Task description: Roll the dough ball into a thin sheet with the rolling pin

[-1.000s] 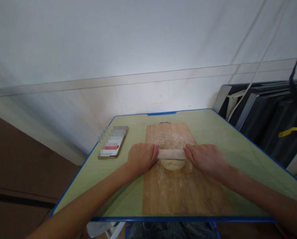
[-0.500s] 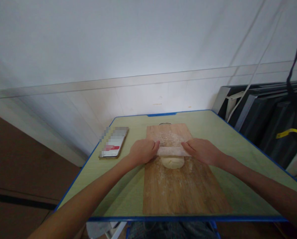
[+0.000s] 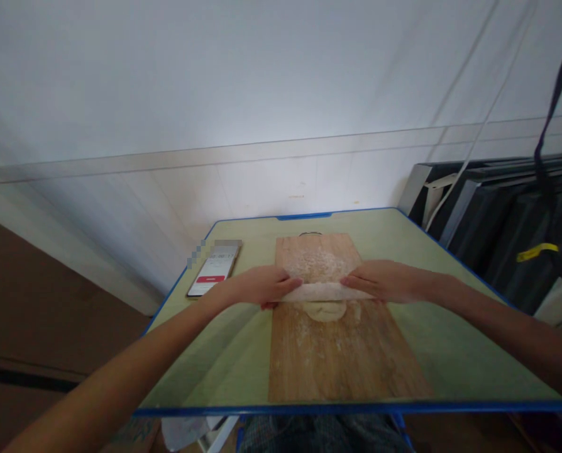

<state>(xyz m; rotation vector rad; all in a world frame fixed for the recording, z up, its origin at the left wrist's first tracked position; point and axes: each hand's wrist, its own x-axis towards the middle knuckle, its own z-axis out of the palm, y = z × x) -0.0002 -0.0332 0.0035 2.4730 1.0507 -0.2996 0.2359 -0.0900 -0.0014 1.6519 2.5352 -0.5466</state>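
While the left hand and right hand clamp its ends, the rolling pin sits basically parallel to the near edge of the tabletop, dough peeking out on that side.

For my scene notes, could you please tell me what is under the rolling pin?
Dough shows on the near side of the rolling pin, with a floured wooden board beneath. The covered strip directly under the pin cannot be seen.

Left grip and right grip seemingly curled
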